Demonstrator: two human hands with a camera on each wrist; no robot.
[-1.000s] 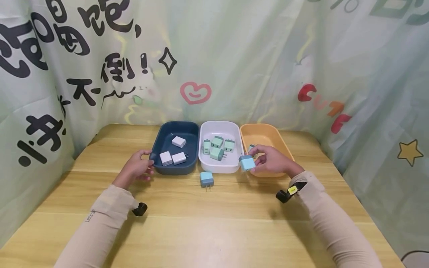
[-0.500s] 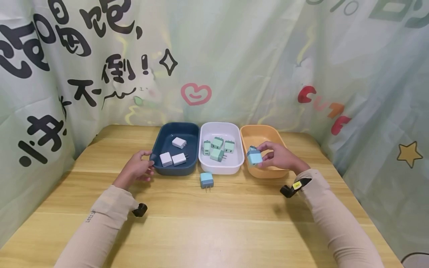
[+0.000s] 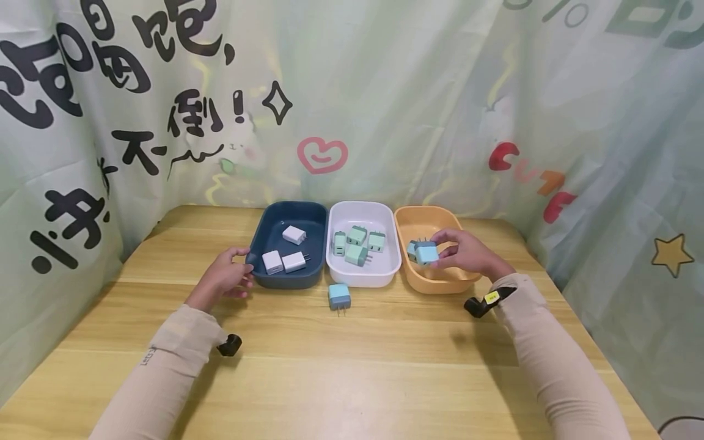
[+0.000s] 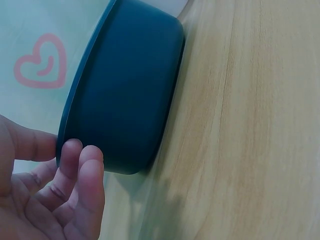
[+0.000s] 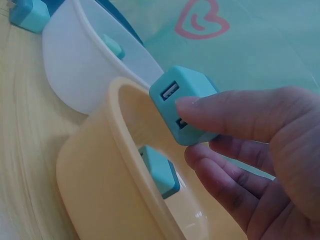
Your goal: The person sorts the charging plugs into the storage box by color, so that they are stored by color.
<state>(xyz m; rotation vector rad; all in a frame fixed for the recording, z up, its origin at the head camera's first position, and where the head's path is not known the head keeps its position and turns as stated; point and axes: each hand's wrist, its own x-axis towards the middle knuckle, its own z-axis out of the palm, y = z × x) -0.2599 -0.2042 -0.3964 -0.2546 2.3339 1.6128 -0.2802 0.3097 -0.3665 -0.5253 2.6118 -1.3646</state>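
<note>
My right hand (image 3: 466, 252) pinches a blue USB wall charger (image 3: 426, 252) between thumb and fingers over the orange bin (image 3: 440, 285). Its two USB ports face the camera in the right wrist view. Inside that bin lies another blue charger (image 5: 161, 171), partly hidden in the head view by the held one. At the left, my left hand (image 3: 224, 273) grips the near-left rim of the dark blue bin (image 4: 125, 85) with thumb and fingertips. A further blue charger (image 3: 339, 296) lies on the table in front of the white bin (image 3: 363, 279), prongs toward me.
The three bins stand side by side near the back of the wooden table (image 3: 341, 379). White chargers (image 3: 294, 261) lie in the dark blue bin, and several green chargers (image 3: 357, 254) in the white one. A printed curtain (image 3: 396, 110) hangs behind the table.
My right hand has carried the blue charger rightward, from the gap between the white and orange bins to over the orange bin. The left hand stays at the dark blue bin's rim.
</note>
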